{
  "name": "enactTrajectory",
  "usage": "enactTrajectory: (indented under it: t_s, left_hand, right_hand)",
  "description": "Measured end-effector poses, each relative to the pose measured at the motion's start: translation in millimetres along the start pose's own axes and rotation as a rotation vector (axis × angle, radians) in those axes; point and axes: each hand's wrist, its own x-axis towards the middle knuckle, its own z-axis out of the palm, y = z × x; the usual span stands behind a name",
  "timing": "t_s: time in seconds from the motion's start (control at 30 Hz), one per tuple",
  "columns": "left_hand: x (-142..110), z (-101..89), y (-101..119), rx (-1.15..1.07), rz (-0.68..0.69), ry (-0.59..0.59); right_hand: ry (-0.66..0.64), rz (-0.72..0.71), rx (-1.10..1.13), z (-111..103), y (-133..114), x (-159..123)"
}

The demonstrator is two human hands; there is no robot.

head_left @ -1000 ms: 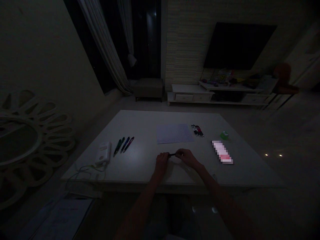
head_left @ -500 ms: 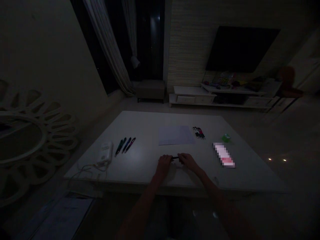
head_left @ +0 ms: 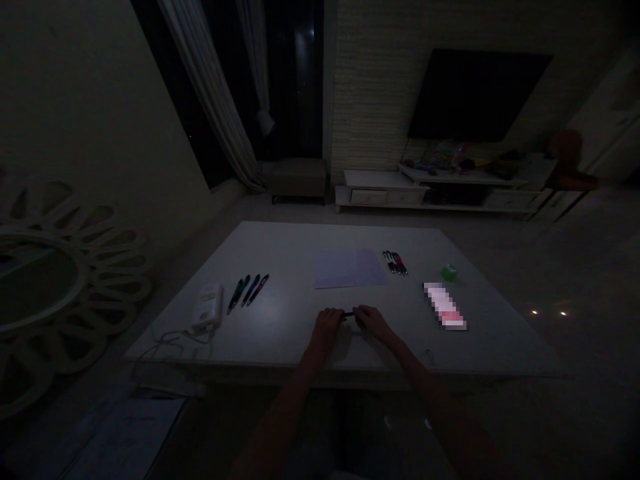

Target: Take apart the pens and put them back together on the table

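A short dark pen (head_left: 348, 314) lies between my left hand (head_left: 327, 329) and my right hand (head_left: 373, 323), and both hands grip it just above the white table (head_left: 285, 257). Its middle shows, but the hands hide its ends. Farther up stand a sheet of paper (head_left: 349, 269) and a tight group of several pens (head_left: 395, 263). To the left lie three pens side by side (head_left: 248, 291). A green roll of tape (head_left: 449, 272) and a pixelated pink-and-white packet (head_left: 444, 305) lie to the right.
A white charger (head_left: 207, 307) with a thin tangled cable (head_left: 170, 345) sits at the table's left edge. A round sunburst mirror (head_left: 40, 280) leans at the left. Beyond the table stand a low stool (head_left: 295, 177) and a white TV cabinet (head_left: 430, 193).
The view has shifted slightly. My right hand sits a little lower on the table than a second ago, and both hands remain on the dark pen.
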Motion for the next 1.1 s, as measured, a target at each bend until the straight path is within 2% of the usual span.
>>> enactTrajectory:
  t_s: [0.2, 0.33, 0.43, 0.6, 0.93, 1.1]
  left_hand:
    - [-0.5, -0.1, 1.0, -0.002, 0.016, 0.001]
    - [-0.2, 2.1, 0.5, 0.007, 0.043, -0.012]
    - [-0.5, 2.1, 0.2, 0.006, 0.035, -0.021]
    - [-1.4, -1.3, 1.6, 0.011, 0.05, -0.031]
    - [-2.0, -4.1, 3.1, 0.008, 0.061, -0.049]
    - [-1.9, -3.8, 3.1, 0.013, 0.059, -0.052]
  right_hand:
    - [0.01, -0.006, 0.0, -1.1, -4.4, -3.7]
    - [-0.001, 0.037, -0.033, -2.1, 0.8, -3.6]
    - [-0.014, 0.013, -0.042, -2.8, 4.7, -2.4]
    - [-0.016, 0.03, -0.123, -5.0, 0.9, -4.5]
    - [-0.046, 0.02, -0.072, -3.8, 5.8, -8.6]
    - [-0.07, 0.068, -0.058, -4.8, 7.7, -7.7]
